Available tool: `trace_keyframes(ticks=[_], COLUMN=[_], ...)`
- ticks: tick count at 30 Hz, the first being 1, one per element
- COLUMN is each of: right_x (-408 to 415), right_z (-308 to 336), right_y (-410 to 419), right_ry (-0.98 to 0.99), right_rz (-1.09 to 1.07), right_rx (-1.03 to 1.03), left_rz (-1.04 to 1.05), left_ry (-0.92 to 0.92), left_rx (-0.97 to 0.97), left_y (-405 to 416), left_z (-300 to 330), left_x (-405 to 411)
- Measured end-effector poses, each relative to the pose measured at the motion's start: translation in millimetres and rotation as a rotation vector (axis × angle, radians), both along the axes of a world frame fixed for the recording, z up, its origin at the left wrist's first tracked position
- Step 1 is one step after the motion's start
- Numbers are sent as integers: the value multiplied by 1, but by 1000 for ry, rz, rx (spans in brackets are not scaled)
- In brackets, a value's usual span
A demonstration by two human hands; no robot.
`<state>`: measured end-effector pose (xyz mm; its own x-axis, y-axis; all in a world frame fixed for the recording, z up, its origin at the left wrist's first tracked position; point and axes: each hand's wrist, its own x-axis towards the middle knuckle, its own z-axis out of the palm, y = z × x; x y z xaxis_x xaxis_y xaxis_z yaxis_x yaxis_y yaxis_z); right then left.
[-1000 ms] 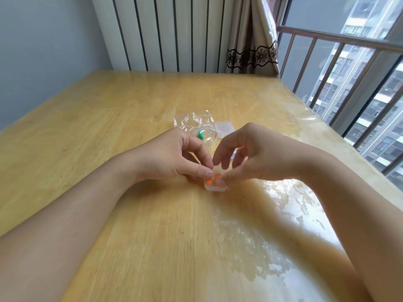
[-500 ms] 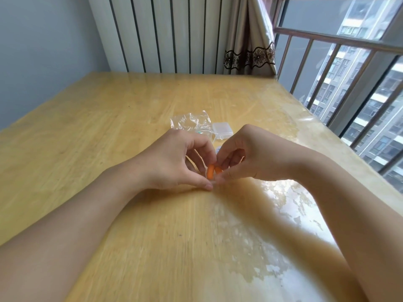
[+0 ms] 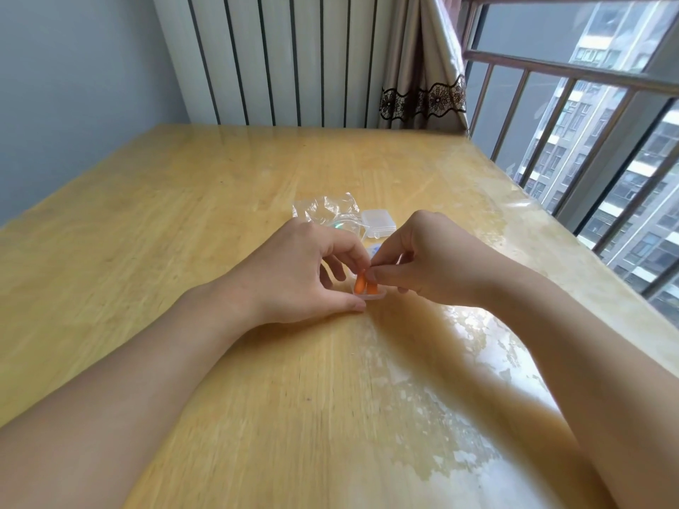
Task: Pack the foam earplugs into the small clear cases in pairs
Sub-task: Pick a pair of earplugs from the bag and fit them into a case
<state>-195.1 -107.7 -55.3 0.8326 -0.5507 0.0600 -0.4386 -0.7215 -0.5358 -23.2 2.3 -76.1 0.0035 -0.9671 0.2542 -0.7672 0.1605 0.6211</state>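
Two orange foam earplugs stand side by side in a small clear case on the wooden table. My left hand curls round the case's left side, thumb low at its front edge. My right hand pinches at the top of the earplugs with thumb and forefinger. Behind my hands lies another small clear case, lid closed, next to a crumpled clear plastic bag with a green earplug showing at its near edge.
A white radiator and a curtain stand behind the table's far edge. A railed window runs along the right side. The table's glossy right part reflects light.
Both hands stayed together around the case. The orange earplugs were lifted between my fingers half a second ago and now sit lower in the case, with my right fingers on top of them.
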Motion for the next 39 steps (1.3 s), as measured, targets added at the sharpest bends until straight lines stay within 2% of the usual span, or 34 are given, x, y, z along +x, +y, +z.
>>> trace_keyframes(ticks=[10, 16, 22, 26, 32, 37, 39], right_x=[3, 8, 9, 8, 12, 4, 3], right_z=[-7, -13, -11, -10, -17, -7, -6], right_y=[-1, -4, -3, -5, -1, -8, -7], right_ry=[-39, -121, -89, -46, -96, -140, -121], right_rz=[-15, -84, -117, -96, -135, -141, -142], right_rx=[-22, 91, 178, 135, 14, 185, 170], left_rz=[21, 42, 51, 57, 61, 62, 67], left_ry=[114, 161, 217, 229, 244, 237, 229], left_rx=[12, 21, 45, 55, 47, 44, 46], left_y=[-1, -4, -6, -7, -7, -6, -7], left_z=[-1, -4, -8, -8, -8, -8, -8], left_x=[1, 3, 4, 4, 3, 3, 2])
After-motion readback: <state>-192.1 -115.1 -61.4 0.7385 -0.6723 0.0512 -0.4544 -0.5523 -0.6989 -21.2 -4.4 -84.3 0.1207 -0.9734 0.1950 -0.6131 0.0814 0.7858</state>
